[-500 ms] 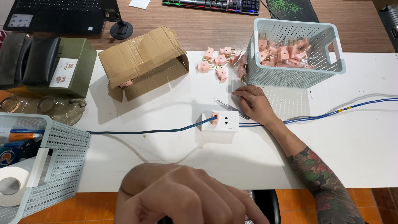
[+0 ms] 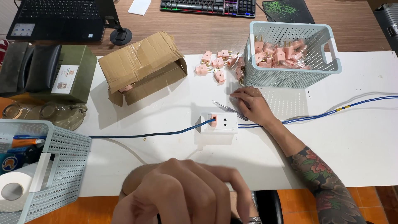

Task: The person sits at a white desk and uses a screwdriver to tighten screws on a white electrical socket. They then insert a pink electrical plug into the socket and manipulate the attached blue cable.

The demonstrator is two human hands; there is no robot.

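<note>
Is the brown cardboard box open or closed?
Open. The cardboard box lies tipped on its side on the white table, its flaps loose and its dark inside showing.

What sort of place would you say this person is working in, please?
Probably a home or small-workshop desk used for electrical assembly: a basket of pink plug adapters, a white socket box wired to blue cable, plus a laptop and keyboard.

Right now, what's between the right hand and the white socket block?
In the head view, a slim screwdriver lies between the right hand and the white socket block, its handle end under the hand.
</note>
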